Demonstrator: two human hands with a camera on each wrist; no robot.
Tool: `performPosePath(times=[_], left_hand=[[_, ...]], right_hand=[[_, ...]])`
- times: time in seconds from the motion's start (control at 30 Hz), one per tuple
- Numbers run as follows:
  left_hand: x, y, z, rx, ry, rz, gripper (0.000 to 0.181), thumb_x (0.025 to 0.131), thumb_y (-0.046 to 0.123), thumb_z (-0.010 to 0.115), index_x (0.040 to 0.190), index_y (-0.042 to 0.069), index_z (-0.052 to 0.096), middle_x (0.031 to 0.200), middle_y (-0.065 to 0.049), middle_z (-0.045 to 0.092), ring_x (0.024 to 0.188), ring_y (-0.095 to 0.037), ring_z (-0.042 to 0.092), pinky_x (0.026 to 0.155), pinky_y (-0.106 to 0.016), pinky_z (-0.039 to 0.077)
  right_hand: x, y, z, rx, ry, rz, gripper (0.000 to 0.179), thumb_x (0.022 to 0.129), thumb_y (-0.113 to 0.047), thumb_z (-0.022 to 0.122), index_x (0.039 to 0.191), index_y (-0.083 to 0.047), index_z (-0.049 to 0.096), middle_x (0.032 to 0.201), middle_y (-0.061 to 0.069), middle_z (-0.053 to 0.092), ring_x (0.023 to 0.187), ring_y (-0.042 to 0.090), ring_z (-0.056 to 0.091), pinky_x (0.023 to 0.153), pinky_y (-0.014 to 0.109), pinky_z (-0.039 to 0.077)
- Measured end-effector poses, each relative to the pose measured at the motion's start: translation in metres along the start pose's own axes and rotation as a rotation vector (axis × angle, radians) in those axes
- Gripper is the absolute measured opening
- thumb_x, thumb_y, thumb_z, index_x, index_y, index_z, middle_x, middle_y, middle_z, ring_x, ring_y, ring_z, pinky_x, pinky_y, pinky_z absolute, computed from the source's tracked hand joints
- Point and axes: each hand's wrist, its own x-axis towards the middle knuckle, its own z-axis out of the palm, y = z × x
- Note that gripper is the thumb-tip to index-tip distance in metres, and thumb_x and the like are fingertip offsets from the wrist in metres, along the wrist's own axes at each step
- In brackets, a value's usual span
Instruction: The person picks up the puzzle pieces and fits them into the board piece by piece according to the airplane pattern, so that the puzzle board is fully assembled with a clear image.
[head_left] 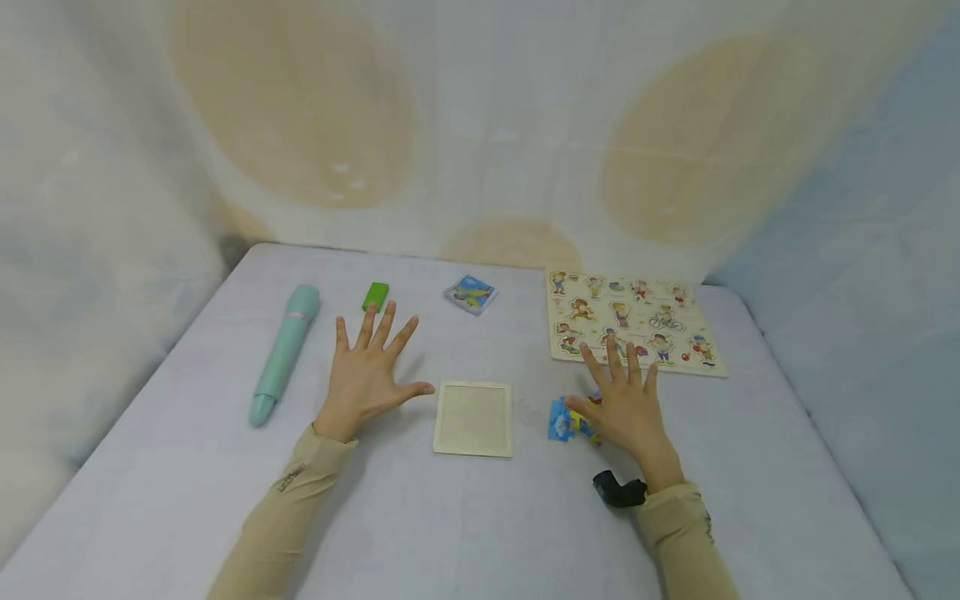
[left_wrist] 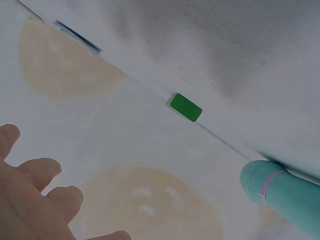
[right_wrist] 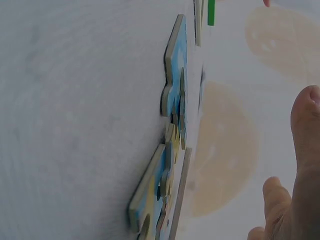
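My left hand (head_left: pixel 365 379), fingers spread, is held over the table and holds nothing. Just beyond its fingertips lies a green block (head_left: pixel 376 296). To its left is a teal rod-shaped thing (head_left: pixel 285 354) with a thicker end and a pale band; its kind is unclear. A cream square frame tray (head_left: pixel 472 419) lies between the hands. My right hand (head_left: pixel 622 408) is spread too and grips nothing. Under its thumb are several blue and yellow jigsaw pieces (head_left: pixel 559 420), partly hidden by the hand; the right wrist view shows these pieces (right_wrist: pixel 175 65) overlapping.
At the back right lies a wooden picture puzzle board (head_left: pixel 622 317) with cartoon figures. A small blue picture packet (head_left: pixel 472 294) is at the back middle. Beside the right wrist sits a black bent object (head_left: pixel 618 490), partly covered. Patterned curtains (head_left: pixel 480 125) hang behind the table.
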Motion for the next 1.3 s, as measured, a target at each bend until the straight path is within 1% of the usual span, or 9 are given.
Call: performPosePath(times=[0.23, 0.3, 0.37, 0.5, 0.67, 0.83, 1.0, 1.13, 1.3], left_hand=[[-0.005, 0.001, 0.000, -0.003, -0.033, -0.006, 0.104, 0.073, 0.084, 0.049, 0.156, 0.030, 0.018, 0.164, -0.009, 0.008, 0.152, -0.036, 0.003, 0.116, -0.069, -0.002], [-0.006, 0.002, 0.002, -0.031, -0.055, 0.005, 0.103, 0.074, 0.082, 0.051, 0.156, 0.028, 0.019, 0.164, -0.010, 0.012, 0.151, -0.037, 0.008, 0.115, -0.071, -0.001], [-0.007, 0.006, 0.006, -0.096, -0.108, 0.024, 0.104, 0.075, 0.079, 0.054, 0.156, 0.025, 0.019, 0.163, -0.011, 0.017, 0.149, -0.039, 0.015, 0.113, -0.073, 0.002], [-0.010, 0.017, 0.014, -0.273, -0.287, 0.071, 0.110, 0.077, 0.075, 0.058, 0.157, 0.018, 0.011, 0.162, -0.010, 0.019, 0.147, -0.040, 0.023, 0.113, -0.073, 0.012], [-0.014, 0.031, 0.016, -0.413, -0.395, 0.111, 0.116, 0.074, 0.069, 0.068, 0.157, 0.012, 0.010, 0.163, -0.007, 0.019, 0.147, -0.036, 0.024, 0.118, -0.060, 0.021], [-0.016, 0.039, 0.015, -0.381, -0.423, 0.169, 0.119, 0.069, 0.065, 0.075, 0.155, 0.005, 0.018, 0.161, -0.011, 0.021, 0.149, -0.034, 0.019, 0.120, -0.052, 0.022], [-0.017, 0.040, 0.016, -0.338, -0.419, 0.200, 0.120, 0.066, 0.062, 0.079, 0.152, 0.000, 0.024, 0.161, -0.015, 0.021, 0.150, -0.035, 0.017, 0.121, -0.050, 0.022], [-0.017, 0.039, 0.016, -0.334, -0.419, 0.205, 0.120, 0.066, 0.061, 0.079, 0.152, -0.001, 0.023, 0.161, -0.016, 0.020, 0.150, -0.036, 0.017, 0.121, -0.051, 0.022], [-0.017, 0.039, 0.016, -0.346, -0.420, 0.201, 0.119, 0.067, 0.060, 0.080, 0.153, 0.000, 0.023, 0.161, -0.015, 0.019, 0.150, -0.035, 0.016, 0.121, -0.051, 0.020]], right_hand=[[-0.003, -0.003, 0.007, 0.097, -0.008, 0.000, 0.084, 0.090, -0.066, 0.050, 0.156, -0.025, 0.018, 0.163, 0.018, 0.008, 0.148, 0.047, 0.005, 0.113, 0.073, 0.002], [-0.003, -0.004, 0.009, 0.139, -0.022, -0.009, 0.083, 0.090, -0.063, 0.052, 0.156, -0.025, 0.021, 0.162, 0.018, 0.013, 0.147, 0.046, 0.011, 0.113, 0.072, 0.009], [-0.002, -0.004, 0.011, 0.174, -0.029, -0.038, 0.079, 0.089, -0.059, 0.056, 0.154, -0.023, 0.028, 0.160, 0.018, 0.023, 0.143, 0.047, 0.021, 0.110, 0.071, 0.020], [0.000, -0.002, 0.013, 0.273, -0.065, -0.137, 0.068, 0.086, -0.041, 0.071, 0.145, -0.019, 0.046, 0.151, 0.017, 0.041, 0.131, 0.047, 0.037, 0.101, 0.068, 0.037], [0.000, -0.002, 0.011, 0.407, -0.144, -0.277, 0.058, 0.078, -0.013, 0.080, 0.132, -0.018, 0.060, 0.142, 0.011, 0.054, 0.129, 0.040, 0.043, 0.105, 0.066, 0.030], [-0.004, -0.007, 0.006, 0.518, -0.251, -0.303, 0.050, 0.080, 0.001, 0.073, 0.126, -0.019, 0.065, 0.135, 0.006, 0.060, 0.124, 0.033, 0.047, 0.101, 0.058, 0.035], [-0.003, -0.013, 0.007, 0.482, -0.220, -0.327, 0.042, 0.081, 0.006, 0.067, 0.118, -0.015, 0.069, 0.123, 0.007, 0.065, 0.113, 0.028, 0.055, 0.094, 0.044, 0.048], [0.000, -0.018, 0.013, 0.453, -0.189, -0.272, 0.031, 0.087, 0.000, 0.066, 0.114, -0.014, 0.070, 0.114, 0.005, 0.062, 0.104, 0.022, 0.058, 0.088, 0.039, 0.051], [0.006, -0.020, 0.022, 0.401, -0.077, -0.092, 0.017, 0.090, -0.013, 0.068, 0.106, -0.017, 0.071, 0.107, 0.007, 0.059, 0.094, 0.021, 0.058, 0.081, 0.040, 0.050]])
